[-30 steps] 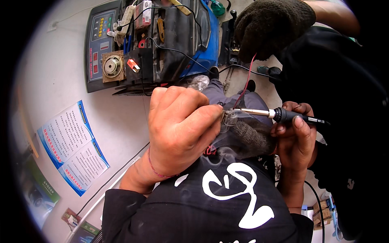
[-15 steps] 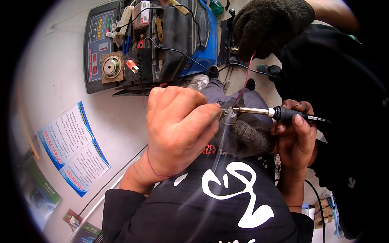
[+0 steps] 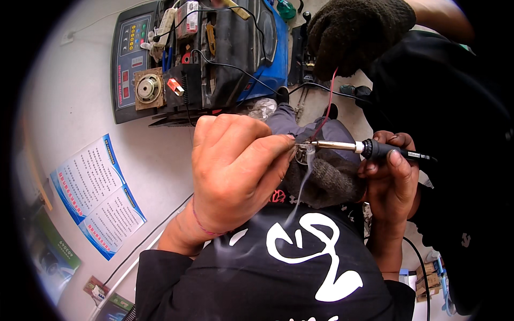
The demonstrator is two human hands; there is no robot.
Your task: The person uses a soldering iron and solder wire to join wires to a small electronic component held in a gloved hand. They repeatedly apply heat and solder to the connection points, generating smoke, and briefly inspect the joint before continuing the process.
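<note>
My right hand [image 3: 395, 171] grips the black handle of a soldering iron [image 3: 340, 145], which points left. Its tip touches a small metal part [image 3: 303, 155], and a thin trail of smoke [image 3: 306, 182] comes off there. My left hand [image 3: 235, 166] is closed in a pinch just left of the tip, on what looks like thin solder wire, mostly hidden by the fingers. A co-worker's gloved hand [image 3: 334, 179] is beneath the metal part and seems to steady it. Their other gloved hand [image 3: 353, 40], farther off, holds a red wire [image 3: 330, 99] that runs down to the joint.
A wheel-balancer-like machine with a control panel [image 3: 133, 59] stands at the far left, a round speaker [image 3: 149, 88] and tools lying on it. Black cable [image 3: 241, 69] crosses it. The co-worker's dark sleeve [image 3: 433, 91] fills the right. Posters [image 3: 96, 195] hang at left.
The iron's tip and my left fingertips have shifted very slightly right. The smoke has changed shape and curls more. Both hands keep their grips.
</note>
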